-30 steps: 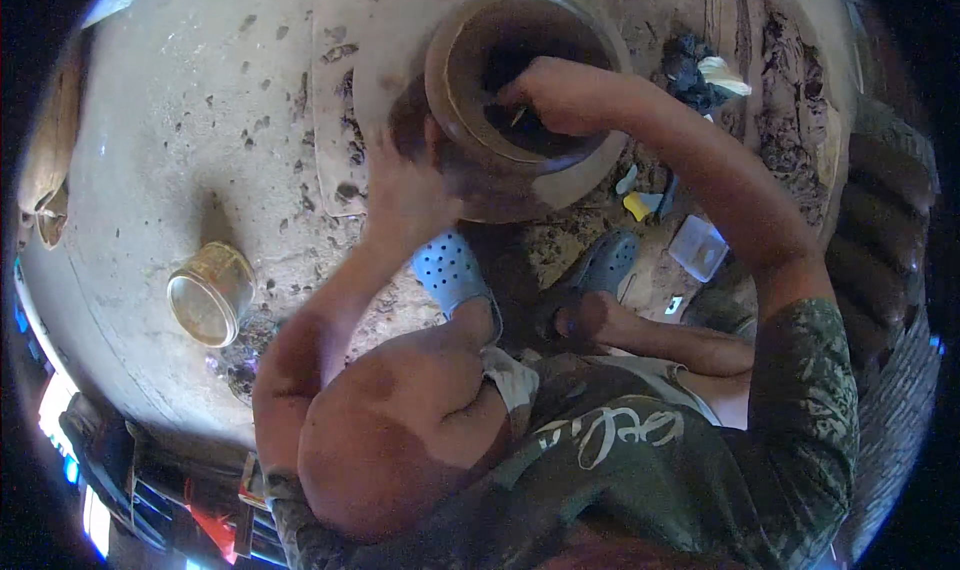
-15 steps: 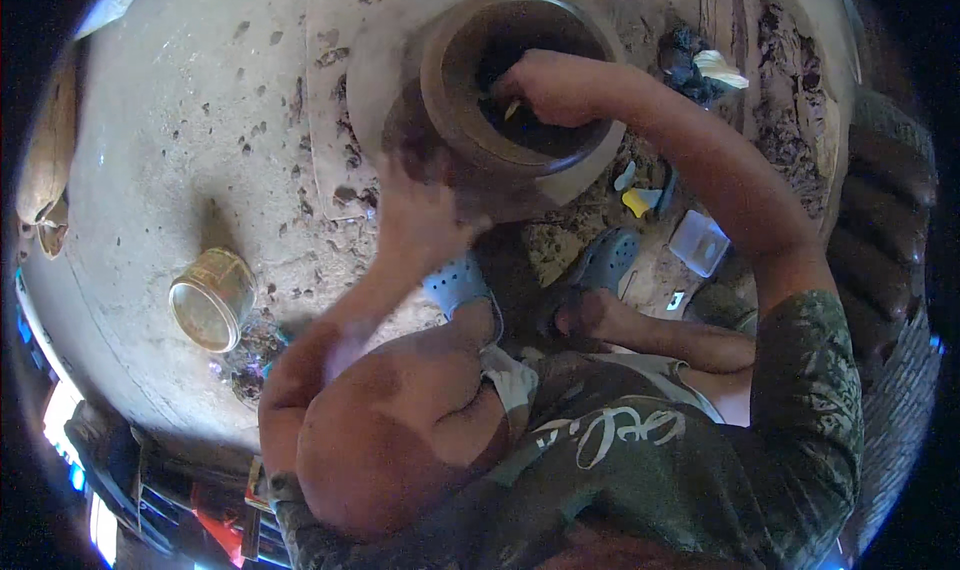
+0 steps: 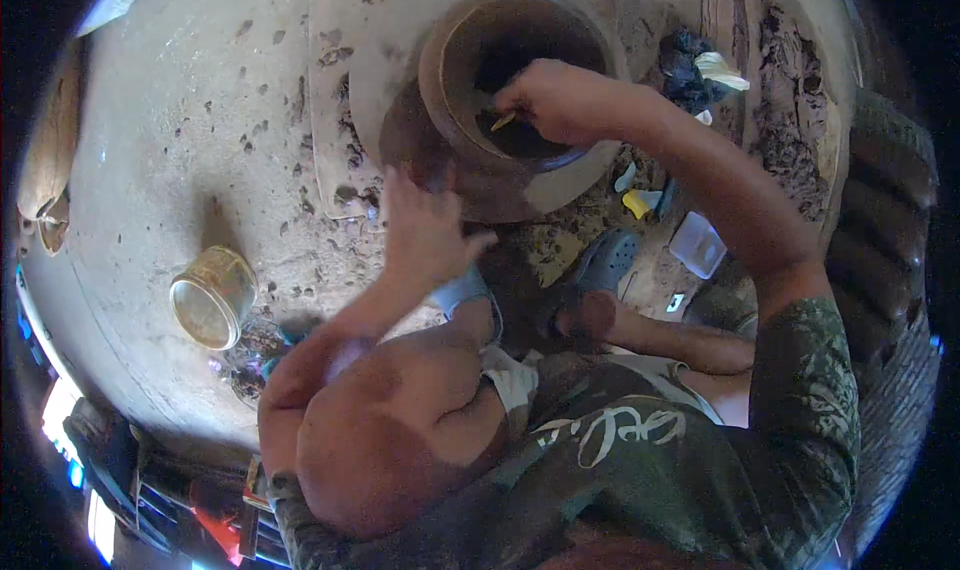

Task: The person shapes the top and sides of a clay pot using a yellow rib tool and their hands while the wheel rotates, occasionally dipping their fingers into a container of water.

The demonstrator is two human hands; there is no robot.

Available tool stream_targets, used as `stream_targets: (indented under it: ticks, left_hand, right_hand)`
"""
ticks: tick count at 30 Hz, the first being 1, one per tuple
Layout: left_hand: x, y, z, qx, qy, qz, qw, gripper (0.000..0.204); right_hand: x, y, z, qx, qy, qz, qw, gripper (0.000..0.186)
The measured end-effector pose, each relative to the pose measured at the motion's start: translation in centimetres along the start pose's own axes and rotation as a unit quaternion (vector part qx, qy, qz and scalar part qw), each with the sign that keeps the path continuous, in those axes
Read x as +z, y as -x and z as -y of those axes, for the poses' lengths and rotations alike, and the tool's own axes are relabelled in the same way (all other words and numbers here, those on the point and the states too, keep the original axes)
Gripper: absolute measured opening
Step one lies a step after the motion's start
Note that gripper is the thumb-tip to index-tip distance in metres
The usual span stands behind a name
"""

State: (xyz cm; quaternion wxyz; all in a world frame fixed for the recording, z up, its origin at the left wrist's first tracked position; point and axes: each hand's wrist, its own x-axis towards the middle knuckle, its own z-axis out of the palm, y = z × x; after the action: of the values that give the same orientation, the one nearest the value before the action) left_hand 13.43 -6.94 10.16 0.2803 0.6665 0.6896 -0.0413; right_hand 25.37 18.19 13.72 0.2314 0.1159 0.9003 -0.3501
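Observation:
A large wide-mouthed clay pot (image 3: 425, 135) stands on a round, clay-smeared wheel (image 3: 540, 202) ahead of me. Reaching over its near right rim, my right hand (image 3: 560, 100) is inside the mouth, fingers closed. A thin yellowish strip (image 3: 503, 121) pokes out from under them; the rest of it is hidden. My left hand (image 3: 430, 230) is at the pot's near left side, fingers stretched and thumb spread apart. Its fingertips are close to the outer wall and slightly blurred, so I cannot tell whether they touch.
A round plastic tub (image 3: 212, 298) stands on the floor at left. Right of the wheel lie a black plastic bag (image 3: 685, 70), a yellow scrap (image 3: 636, 205) and a clear box (image 3: 698, 244). Clay crumbs dot the floor. My clog-shod feet (image 3: 608, 258) flank the wheel's near side.
My left hand has drawn back slightly toward me, away from the pot's wall. My right hand has shifted a little within the mouth, and the yellowish strip has tilted.

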Motion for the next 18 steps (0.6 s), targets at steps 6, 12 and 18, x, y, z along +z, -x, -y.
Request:
stream_targets:
  ticks: [6, 12, 18]
  left_hand:
    - [-2.2, -6.4, 12.2, -0.097, -0.106, -0.224, 0.964, 0.099]
    - [-0.2, -1.0, 1.9, 0.060, -0.030, -0.132, 0.989, 0.097]
    - [-1.0, -2.8, 3.7, -0.003, -0.093, -0.068, 0.993, 0.096]
  right_hand:
    - [1.9, 0.9, 1.3, -0.105, 0.005, -0.134, 0.985, 0.024]
    - [1.7, 2.3, 2.2, -0.102, 0.015, -0.151, 0.983, 0.030]
    - [2.2, 3.0, 2.3, -0.157, 0.023, -0.167, 0.973, 0.028]
